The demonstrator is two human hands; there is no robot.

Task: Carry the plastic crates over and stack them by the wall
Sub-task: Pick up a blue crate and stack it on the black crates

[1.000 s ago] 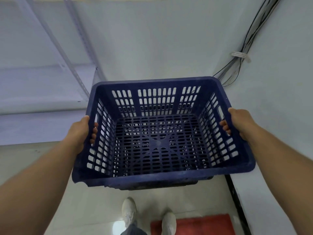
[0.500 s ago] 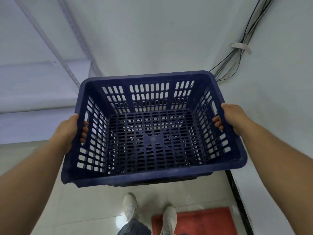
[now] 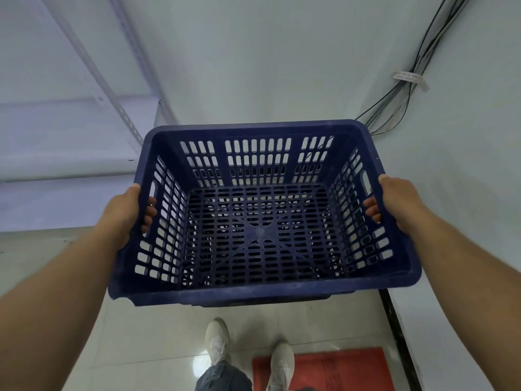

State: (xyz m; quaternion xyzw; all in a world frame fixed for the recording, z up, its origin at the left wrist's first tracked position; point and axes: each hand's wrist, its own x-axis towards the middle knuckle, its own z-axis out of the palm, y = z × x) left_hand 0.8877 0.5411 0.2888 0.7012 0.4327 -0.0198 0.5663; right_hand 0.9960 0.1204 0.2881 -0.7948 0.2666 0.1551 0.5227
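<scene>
White wall (image 3: 253, 66): fills the far side and the right of the view. Pale tiled floor (image 3: 141, 348): below me, glossy. Metal shelving (image 3: 70, 142): far left, with a slotted upright post. Dark blue plastic crate (image 3: 262, 289): held up in the air in front of me, above the floor, open top toward me, slotted walls and base, nothing inside. Red mat (image 3: 338, 368): near right on the floor, against the dark skirting. Black cables (image 3: 417, 57): run down the right wall, bound by a white tag. My left hand (image 3: 124, 213): clamped on the crate's left handle slot, fingers curled through to the inside. My right hand (image 3: 394, 198): gripping the right handle slot likewise, fingertips showing inside. My white shoes (image 3: 217, 340): near, below the crate, the right one at the mat's edge.
</scene>
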